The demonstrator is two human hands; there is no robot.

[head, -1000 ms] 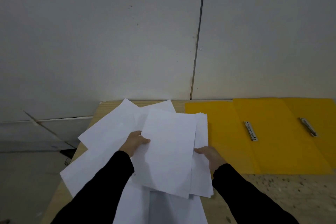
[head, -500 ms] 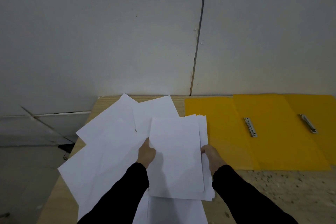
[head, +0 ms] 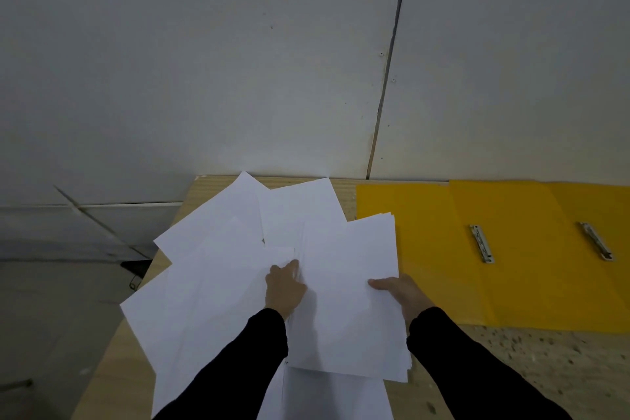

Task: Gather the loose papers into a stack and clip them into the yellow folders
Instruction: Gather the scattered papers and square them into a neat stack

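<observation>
Hands (head: 285,288) (head: 404,295) on stack (head: 347,310), long axis wallward.

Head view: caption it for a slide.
Left hand and right hand grip a paper stack beside open yellow folders.

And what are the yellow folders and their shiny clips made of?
Yellow folders: probably thin plastic or coated card; the surface looks smooth with a faint sheen. Clips: most likely metal; they look silvery and catch the light.
</observation>
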